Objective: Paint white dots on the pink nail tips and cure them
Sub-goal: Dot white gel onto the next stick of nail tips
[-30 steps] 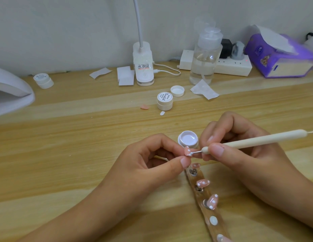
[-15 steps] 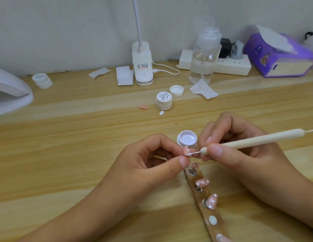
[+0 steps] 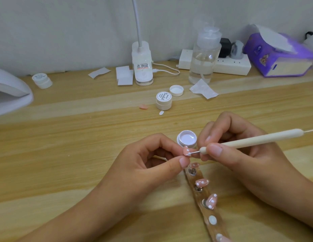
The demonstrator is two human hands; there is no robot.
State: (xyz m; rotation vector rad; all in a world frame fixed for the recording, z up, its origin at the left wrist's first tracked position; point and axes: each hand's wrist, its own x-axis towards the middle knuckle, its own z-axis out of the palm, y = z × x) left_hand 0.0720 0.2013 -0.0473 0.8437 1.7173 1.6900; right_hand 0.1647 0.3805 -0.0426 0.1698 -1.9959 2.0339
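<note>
Barely anything has moved: the point of your tool (image 3: 257,139) has crept to the near edge of the tip (image 3: 186,151). Your left hand (image 3: 152,163) pinches that tip between thumb and forefinger, just this side of the open pot (image 3: 187,139). Your right hand (image 3: 239,154) grips the tool close to its point. Brace both hands together, touch straight down, lift cleanly, and space the new dot evenly from those already there. Whether the point actually touches is hard to tell. Your left fingers (image 3: 182,162) hide the tip's underside. The strip (image 3: 220,226) below them and the lamp (image 3: 10,95) far left are cut off.
</note>
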